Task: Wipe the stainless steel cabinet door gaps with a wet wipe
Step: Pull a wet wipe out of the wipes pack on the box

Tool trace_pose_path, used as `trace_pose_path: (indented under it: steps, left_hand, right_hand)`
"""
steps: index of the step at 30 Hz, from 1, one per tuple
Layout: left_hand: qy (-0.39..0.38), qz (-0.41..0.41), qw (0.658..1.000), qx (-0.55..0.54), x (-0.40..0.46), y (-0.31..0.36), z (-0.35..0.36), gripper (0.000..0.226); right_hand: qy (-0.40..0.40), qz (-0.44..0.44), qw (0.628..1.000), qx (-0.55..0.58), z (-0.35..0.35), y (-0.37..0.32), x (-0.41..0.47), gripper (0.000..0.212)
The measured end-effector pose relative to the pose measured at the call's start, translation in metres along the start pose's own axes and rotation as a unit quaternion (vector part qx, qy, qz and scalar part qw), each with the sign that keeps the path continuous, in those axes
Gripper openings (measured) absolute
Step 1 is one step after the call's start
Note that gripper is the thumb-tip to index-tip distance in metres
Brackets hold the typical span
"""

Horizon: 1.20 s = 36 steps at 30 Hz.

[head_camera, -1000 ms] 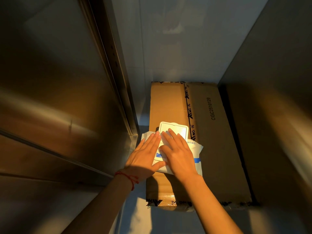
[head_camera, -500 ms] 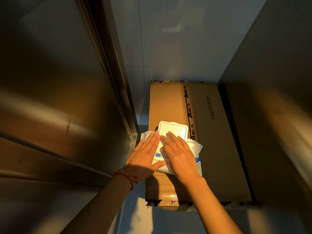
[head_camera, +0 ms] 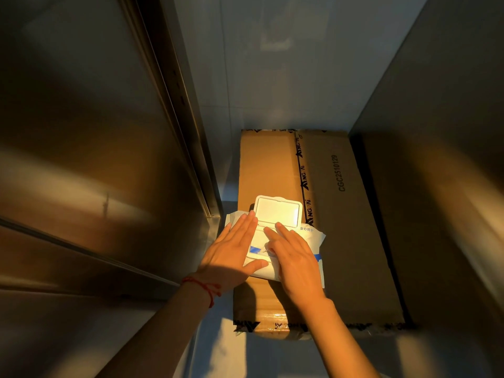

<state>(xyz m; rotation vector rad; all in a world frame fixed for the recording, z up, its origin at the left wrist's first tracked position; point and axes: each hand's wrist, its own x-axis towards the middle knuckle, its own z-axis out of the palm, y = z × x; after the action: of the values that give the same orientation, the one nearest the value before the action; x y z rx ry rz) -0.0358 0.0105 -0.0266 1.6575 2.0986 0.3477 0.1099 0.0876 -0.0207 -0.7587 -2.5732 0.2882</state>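
On the carton (head_camera: 341,241) marked "CGC2510129", both hands press the wipes pack (head_camera: 313,236).

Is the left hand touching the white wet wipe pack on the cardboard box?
Touching. The head view shows the left hand lying flat with straight fingers on the left side of the white wet wipe pack, with no gap visible.

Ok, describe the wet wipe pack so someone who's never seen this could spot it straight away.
Find the long brown cardboard box lying on the floor between the steel cabinet panels. On its near left part lies a soft white wet wipe pack with both hands resting on it. It is the only white thing there, with a rectangular plastic flip lid standing open.
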Motion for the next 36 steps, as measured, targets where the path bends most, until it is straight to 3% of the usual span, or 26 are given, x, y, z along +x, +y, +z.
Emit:
trace_pose_path:
  steps: [17, 19, 22, 24, 28, 36]
  left_hand:
    - [0.003, 0.002, 1.000, -0.017, 0.001, -0.002, 0.002, 0.083]
    - [0.003, 0.001, 1.000, -0.019, 0.001, -0.001, 0.000, 0.083]
    - [0.001, 0.003, 1.000, -0.015, -0.001, 0.000, -0.001, 0.082]
    - [-0.001, 0.002, 1.000, -0.012, -0.001, 0.000, -0.002, 0.082]
    - [0.000, 0.002, 1.000, -0.006, -0.002, 0.002, -0.003, 0.083]
    - [-0.005, -0.002, 1.000, 0.000, -0.003, 0.004, -0.003, 0.084]
  right_hand:
    - [-0.025, 0.022, 0.999, -0.006, -0.012, 0.013, -0.025, 0.067]
    - [-0.021, 0.023, 0.999, -0.009, -0.011, 0.012, -0.026, 0.059]
    - [0.025, 0.032, 0.999, 0.005, -0.009, 0.005, -0.028, 0.017]
    - [0.016, 0.048, 0.999, 0.000, -0.010, 0.001, -0.026, 0.042]
    - [0.034, 0.053, 0.998, -0.016, -0.011, -0.002, -0.024, 0.025]
    - [0.034, 0.067, 0.997, -0.022, -0.007, -0.005, -0.023, 0.050]
